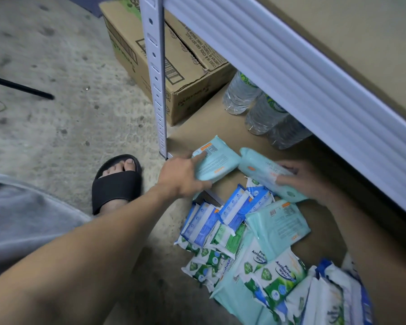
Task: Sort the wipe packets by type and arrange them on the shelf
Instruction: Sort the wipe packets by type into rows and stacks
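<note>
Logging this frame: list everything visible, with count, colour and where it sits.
left teal packet: one, pale teal, above the board's corner
right teal packet: one, pale teal, beside the first
loose teal packets: at least two, pale teal, below the right hand
blue packets: several, blue and white, between the hands and the green ones
green packets: several, green and white, nearest the camera
shelf board: one, brown, lowest level
water bottles: three, clear, back of the board
cardboard box: one, brown, behind the post
shelf post: one, white, upright
sandal: one, black, worn, left of the post
left hand: grips the left teal packet
right hand: holds the right teal packet
</note>
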{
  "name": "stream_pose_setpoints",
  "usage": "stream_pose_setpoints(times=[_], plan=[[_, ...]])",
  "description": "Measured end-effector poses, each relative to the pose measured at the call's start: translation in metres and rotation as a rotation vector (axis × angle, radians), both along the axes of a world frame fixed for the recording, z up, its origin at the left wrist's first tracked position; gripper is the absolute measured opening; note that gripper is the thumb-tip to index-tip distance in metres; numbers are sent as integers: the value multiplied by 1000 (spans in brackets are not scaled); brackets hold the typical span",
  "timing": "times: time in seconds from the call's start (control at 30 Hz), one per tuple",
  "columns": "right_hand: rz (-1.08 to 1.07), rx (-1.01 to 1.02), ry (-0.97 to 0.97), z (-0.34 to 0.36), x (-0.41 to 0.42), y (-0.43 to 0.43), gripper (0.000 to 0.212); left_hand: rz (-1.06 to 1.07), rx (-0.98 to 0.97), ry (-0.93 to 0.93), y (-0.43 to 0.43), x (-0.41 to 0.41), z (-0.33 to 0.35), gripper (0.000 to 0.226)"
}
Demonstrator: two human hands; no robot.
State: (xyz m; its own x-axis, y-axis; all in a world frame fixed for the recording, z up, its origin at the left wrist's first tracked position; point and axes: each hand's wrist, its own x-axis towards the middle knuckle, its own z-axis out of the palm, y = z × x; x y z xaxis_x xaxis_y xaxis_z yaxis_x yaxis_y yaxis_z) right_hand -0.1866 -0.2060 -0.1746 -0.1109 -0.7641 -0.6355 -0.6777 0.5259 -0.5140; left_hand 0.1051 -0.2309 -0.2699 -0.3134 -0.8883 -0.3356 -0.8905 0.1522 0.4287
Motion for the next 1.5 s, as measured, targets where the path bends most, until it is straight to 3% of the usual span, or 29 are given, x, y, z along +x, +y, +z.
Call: stream_pose_setpoints(times=[0.2,0.3,0.33,0.47,0.53,0.67,0.77,0.83,0.97,1.07,1.2,1.37,1.5], plan=[[-113,-153,165,-5,-12,-4,30,129,311,214,-26,3,29,75],[-133,-143,257,-13,-6,-9,38,238,413,447,-20,-4,31,29],[-124,-107,267,-13,0,-9,41,266,386,484,-18,-8,31,24],[-63,-93,390,-18,7,-5,46,243,-33,373,-10,-15,28,56],[-58,-111,393,-20,8,-3,47,218,-134,343,-8,-12,26,59],[-66,-98,351,-16,10,-2,48,162,-107,271,-11,-10,24,75],[-122,-136,316,-17,11,-5,42,331,59,455,-19,-10,16,67],[-123,-164,316,-17,12,-8,40,350,125,466,-17,-9,7,57],[-6,-189,375,-14,20,-15,51,270,-78,249,-7,-3,-9,52],[64,-174,458,-9,30,-15,64,210,-55,161,2,-13,-10,73],[108,-123,475,-9,35,-15,101,184,-44,8,12,-31,-10,116],[107,-74,508,-21,29,-18,125,160,-47,-20,4,-33,-9,117],[144,-72,494,-25,21,-18,115,116,-22,-19,-8,-26,-7,118]])
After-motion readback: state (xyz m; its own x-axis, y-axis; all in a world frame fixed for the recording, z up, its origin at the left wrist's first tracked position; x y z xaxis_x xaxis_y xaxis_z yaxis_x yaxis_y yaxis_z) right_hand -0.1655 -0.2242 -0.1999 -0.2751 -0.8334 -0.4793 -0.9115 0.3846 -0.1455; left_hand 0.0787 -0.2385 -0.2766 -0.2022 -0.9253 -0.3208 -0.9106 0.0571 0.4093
